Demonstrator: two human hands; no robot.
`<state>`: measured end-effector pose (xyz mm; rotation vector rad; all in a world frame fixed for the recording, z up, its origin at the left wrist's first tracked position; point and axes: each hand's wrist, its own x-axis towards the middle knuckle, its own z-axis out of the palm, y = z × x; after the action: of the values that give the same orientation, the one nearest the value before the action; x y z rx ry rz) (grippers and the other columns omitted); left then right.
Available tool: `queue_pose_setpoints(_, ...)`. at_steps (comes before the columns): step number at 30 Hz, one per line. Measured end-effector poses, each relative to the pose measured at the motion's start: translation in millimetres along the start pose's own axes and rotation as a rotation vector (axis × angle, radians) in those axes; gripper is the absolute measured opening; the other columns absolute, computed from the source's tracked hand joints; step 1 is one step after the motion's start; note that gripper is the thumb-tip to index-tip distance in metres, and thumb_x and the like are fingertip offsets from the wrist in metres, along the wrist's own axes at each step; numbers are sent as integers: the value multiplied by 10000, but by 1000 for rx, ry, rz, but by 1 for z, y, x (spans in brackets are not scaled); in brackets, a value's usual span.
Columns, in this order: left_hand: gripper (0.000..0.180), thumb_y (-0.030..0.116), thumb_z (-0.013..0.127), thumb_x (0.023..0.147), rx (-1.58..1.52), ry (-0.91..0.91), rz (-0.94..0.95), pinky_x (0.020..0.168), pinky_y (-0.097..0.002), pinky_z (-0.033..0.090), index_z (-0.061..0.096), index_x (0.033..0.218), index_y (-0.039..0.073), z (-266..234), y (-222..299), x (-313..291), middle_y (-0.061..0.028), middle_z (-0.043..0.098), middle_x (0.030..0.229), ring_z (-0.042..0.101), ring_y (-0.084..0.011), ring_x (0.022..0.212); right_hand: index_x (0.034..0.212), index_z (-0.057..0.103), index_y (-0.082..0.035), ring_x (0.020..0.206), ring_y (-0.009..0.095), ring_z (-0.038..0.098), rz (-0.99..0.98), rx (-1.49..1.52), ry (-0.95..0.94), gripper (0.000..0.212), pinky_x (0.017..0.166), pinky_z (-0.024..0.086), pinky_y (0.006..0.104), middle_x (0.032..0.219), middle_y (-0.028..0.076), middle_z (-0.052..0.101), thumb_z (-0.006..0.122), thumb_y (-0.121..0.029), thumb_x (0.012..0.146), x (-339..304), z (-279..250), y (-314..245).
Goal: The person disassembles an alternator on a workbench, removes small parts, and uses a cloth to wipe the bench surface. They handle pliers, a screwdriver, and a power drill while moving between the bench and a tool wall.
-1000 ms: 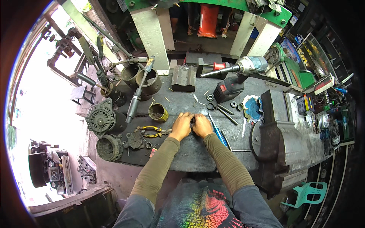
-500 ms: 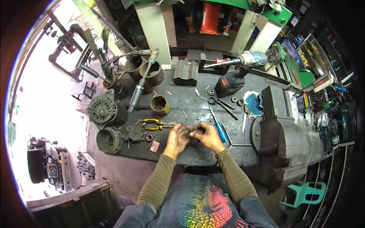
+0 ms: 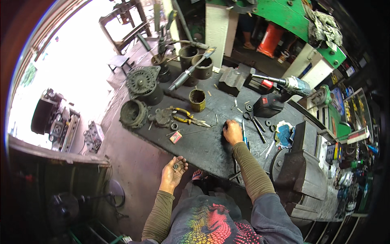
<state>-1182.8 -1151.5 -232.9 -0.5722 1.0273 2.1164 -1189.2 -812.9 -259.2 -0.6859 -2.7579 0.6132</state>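
Note:
My left hand (image 3: 174,174) is held palm up just off the bench's front edge, fingers partly curled. In its palm lies a small dark round metal part (image 3: 176,166), perhaps with a hole in its centre. Farther forward, my right hand (image 3: 232,132) is down at the bench top with its fingers curled under. Whatever its fingertips hold, if anything, is hidden. Just right of that hand is a blue screwdriver (image 3: 244,134). To its left lie yellow-handled pliers (image 3: 183,115) and a small red matchbox (image 3: 175,137).
An alternator (image 3: 141,81) and a round metal housing (image 3: 134,114) stand at the bench's left end. A yellow can (image 3: 197,100) sits mid-bench. Behind the right hand is a cordless impact wrench (image 3: 270,103). A large vise (image 3: 306,162) occupies the right side.
My hands have parted: the left drew back toward me with the small metal part, while the right reached farther onto the bench. The whole view has turned and shifted.

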Motion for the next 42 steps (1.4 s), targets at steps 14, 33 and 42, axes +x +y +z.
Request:
queue_pose_setpoints(14, 352, 408, 602, 1034, -506, 17, 227, 419, -254, 315, 601, 824, 125, -104, -70, -138, 28, 547, 723, 398, -88, 503, 1110, 700, 31, 813, 130, 629, -352, 851, -752, 196, 745, 525, 285, 911, 54, 716, 669, -39, 929, -228, -8, -199)
queue_pose_setpoints(33, 244, 284, 679, 934, 382, 1918, 1025, 810, -471, 517, 679, 1003, 50, -397, -167, -578, -159, 689, 979, 652, -377, 920, 1200, 639, 16, 918, 246, 677, -365, 286, -2410, 285, 858, 553, 392, 1105, 102, 710, 607, -115, 949, -778, 134, -464)
queue_pose_setpoints(42, 172, 148, 670, 972, -499, 1983, 1087, 798, -321, 532, 691, 1077, 13, -523, -265, -743, -79, 724, 1006, 677, -172, 893, 971, 659, -22, 754, 245, 632, 405, -58, -2706, 284, 637, 499, 339, 895, 138, 688, 510, -260, 1014, -1030, 191, -639)
